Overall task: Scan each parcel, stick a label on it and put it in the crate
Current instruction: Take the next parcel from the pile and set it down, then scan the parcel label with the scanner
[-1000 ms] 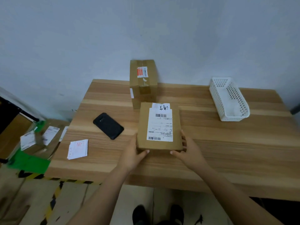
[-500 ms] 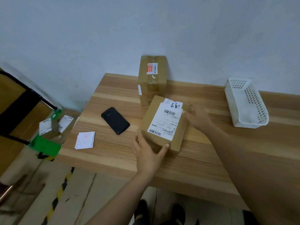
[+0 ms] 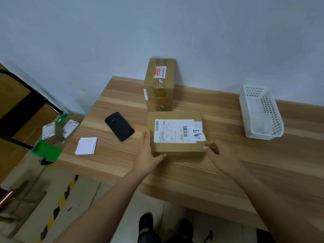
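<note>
Floor parcels (image 3: pixel 52 132): lower left of the frame, off the table (image 3: pixel 228 172), two labelled boxes on something green. Whether that is the crate I cannot tell.
Labels (image 3: pixel 86 146): a small white stack near the table's left edge, well apart from the hands.
Scanner (image 3: pixel 119 126): a dark handheld lying flat, just left of centre, near the parcel but not touching it.
Left hand (image 3: pixel 146 155): spread. Its straight fingers lie along the parcel's left side and the thumb presses the near face. It braces the corner and does not lift.
Parcel (image 3: pixel 175 134): centre of the frame, flat on the table, printed sheet and barcode facing up.
Handling: a low, stiff cardboard box, probably light. The taped faces may be a little slick, and the walls could dent under a hard squeeze.
Hold: palms on the two short sides, thumbs clear of the barcode so that it can be scanned. The bare card left of the sheet looks like room for a new label.
Box (image 3: pixel 159 85): a taller carton behind the parcel, against the wall. The two are very close, though contact is unclear.
Right hand (image 3: pixel 219 153): blurred, fingers loosely bent and holding nothing. One tip is at the parcel's near right corner, but whether it touches I cannot tell.
Basket (image 3: pixel 261 111): white and perforated, at the right of the table, well apart from the parcel.
</note>
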